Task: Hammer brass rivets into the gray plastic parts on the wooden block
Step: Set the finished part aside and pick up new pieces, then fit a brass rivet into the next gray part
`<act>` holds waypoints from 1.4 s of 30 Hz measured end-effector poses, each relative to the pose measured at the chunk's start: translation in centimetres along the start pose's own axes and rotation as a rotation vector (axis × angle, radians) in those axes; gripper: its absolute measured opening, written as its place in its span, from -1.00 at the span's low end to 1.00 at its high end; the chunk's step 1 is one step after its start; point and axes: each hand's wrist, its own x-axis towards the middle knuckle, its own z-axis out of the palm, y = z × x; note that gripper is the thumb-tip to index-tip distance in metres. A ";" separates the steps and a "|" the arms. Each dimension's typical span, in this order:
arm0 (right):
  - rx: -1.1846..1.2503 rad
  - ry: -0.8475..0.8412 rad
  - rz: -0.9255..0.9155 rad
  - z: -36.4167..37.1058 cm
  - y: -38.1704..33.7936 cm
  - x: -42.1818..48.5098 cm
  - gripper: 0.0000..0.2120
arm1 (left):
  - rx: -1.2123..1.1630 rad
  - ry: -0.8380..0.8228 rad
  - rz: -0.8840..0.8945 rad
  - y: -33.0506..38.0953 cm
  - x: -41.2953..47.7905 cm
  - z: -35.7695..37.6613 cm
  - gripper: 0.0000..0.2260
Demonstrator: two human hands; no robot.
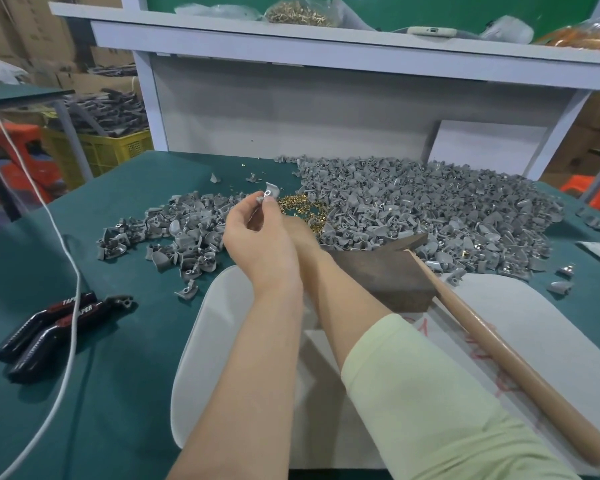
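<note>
Left hand [257,237] is raised over mid-bench, thumb and fingertips pinching one gray plastic part [269,192], hole facing camera. Right hand [303,233] is mostly hidden behind the left, at the brass rivets [298,206] just beyond; can't tell its grip. Wooden block [385,275] sits toward the front edge, right of both hands, right arm closer. Hammer [499,348] lies unheld, head on block, handle running to the front-right edge. Looks like a right-hand pickup.

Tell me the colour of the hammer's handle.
The hammer handle is a plain light tan-brown, shown best in the head view.
</note>
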 end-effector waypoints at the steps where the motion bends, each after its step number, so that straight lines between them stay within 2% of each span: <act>1: -0.064 0.057 0.004 -0.7 -0.1 0.2 -0.75 | 0.004 -0.008 0.006 0.0 0.0 0.0 -0.92; 3: -0.149 0.133 0.041 -2.6 0.2 0.9 -0.79 | 0.030 -0.049 0.043 0.0 -0.1 0.1 -0.92; 5: -0.105 0.224 -0.015 -5.2 0.8 0.5 -0.86 | 0.086 -0.138 0.093 -0.2 -0.4 0.2 -0.92; 8: 0.164 0.305 -0.025 -9.3 2.7 -1.8 -0.85 | 0.250 -0.354 0.169 -0.4 -1.2 0.5 -0.92; 13: 0.308 0.351 0.008 -13.1 6.3 -7.0 -0.80 | 0.688 -0.695 0.278 -1.3 -2.9 0.8 -0.93; 16: 0.304 0.340 0.003 -12.9 7.8 -8.7 -0.74 | 1.054 -0.783 0.302 -1.9 -4.0 1.0 -0.91; 18: 0.285 0.332 -0.017 -12.3 8.4 -9.1 -0.77 | 1.188 -0.788 0.317 -2.0 -4.3 1.0 -0.95; 21: 0.228 0.351 -0.071 -11.4 8.5 -9.3 -0.82 | 1.192 -0.784 0.332 -1.7 -4.2 0.9 -0.87; 24: 0.207 0.373 -0.104 -11.0 8.1 -9.3 -0.86 | 1.042 -0.782 0.306 -1.1 -4.0 0.9 -0.82; 27: 0.223 0.356 -0.126 -10.8 7.8 -9.4 -0.88 | 0.980 -0.815 0.359 -1.1 -4.1 1.0 -0.84; 32: 0.224 0.330 -0.130 -10.6 7.7 -9.7 -0.88 | 1.027 -0.782 0.495 -1.3 -4.2 1.1 -0.94; 39: 0.243 0.329 -0.120 -10.5 7.7 -9.7 -0.86 | 1.070 -0.731 0.621 -1.7 -4.3 1.0 -0.93; 42: 0.336 0.314 -0.091 -10.7 7.7 -9.7 -0.90 | 1.045 -0.713 0.647 -1.6 -4.3 1.0 -0.94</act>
